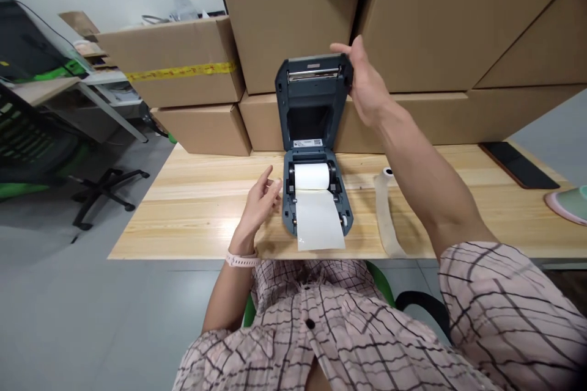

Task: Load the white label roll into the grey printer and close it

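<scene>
A dark grey label printer [290, 218] stands on the wooden table with its lid [305, 107] raised upright. Inside the base sits a white label roll [312, 176], and its paper strip [320, 220] runs forward over the printer's front edge. My right hand [364, 82] grips the lid at its upper right corner; some of the fingers are hidden behind it. Just left of the base, my left hand [260, 204] hovers with fingers loosely apart and nothing in it. Whether its fingertips touch the printer's side, I cannot tell.
To the printer's right lies a narrow unrolled paper roll [385, 214]. A dark phone-like slab [518, 165] and a pinkish-rimmed round object [571, 204] are further right. Stacked cardboard boxes [293, 30] line the back of the table [192, 214]. An office chair [105, 189] stands at left.
</scene>
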`<control>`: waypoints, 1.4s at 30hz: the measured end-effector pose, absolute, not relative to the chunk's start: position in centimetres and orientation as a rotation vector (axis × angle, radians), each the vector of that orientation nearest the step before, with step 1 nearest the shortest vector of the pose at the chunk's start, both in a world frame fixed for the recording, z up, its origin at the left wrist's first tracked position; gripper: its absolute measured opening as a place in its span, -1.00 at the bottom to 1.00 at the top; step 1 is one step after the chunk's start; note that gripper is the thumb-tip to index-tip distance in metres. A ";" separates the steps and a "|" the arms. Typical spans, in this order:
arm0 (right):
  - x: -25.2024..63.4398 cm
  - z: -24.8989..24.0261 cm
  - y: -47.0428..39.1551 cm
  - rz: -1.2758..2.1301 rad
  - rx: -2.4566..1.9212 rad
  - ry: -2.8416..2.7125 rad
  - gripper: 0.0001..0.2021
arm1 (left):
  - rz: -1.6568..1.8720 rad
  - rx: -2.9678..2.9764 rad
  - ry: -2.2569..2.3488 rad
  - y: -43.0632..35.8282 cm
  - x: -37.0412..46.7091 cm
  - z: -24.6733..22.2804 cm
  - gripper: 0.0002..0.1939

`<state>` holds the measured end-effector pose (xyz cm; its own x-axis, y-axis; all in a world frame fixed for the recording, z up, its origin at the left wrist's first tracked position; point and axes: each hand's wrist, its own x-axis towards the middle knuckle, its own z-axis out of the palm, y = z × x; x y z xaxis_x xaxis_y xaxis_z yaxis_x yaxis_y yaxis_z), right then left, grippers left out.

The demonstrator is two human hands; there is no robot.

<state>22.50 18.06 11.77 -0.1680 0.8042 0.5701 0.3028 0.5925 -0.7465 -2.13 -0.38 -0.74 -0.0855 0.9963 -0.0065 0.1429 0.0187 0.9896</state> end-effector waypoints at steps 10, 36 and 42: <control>24.5 2.5 -1.5 0.477 -0.820 -2.063 -0.49 | 1.483 1.334 1.293 -3.1 -0.5 1.3 -0.20; 22.8 -2.8 -4.0 0.267 -0.894 -1.946 -0.56 | 1.198 1.101 1.399 -11.7 2.4 -4.3 -0.44; 22.9 -2.7 -4.0 0.269 -0.888 -1.960 -0.54 | 1.049 0.919 1.248 -10.9 3.0 -2.9 -0.49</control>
<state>22.91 -3.99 -2.72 -0.3008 0.6808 0.6678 0.4760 0.7140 -0.5135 2.97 -10.95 -2.87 0.0158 0.9598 -0.2801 -0.1110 0.2801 0.9535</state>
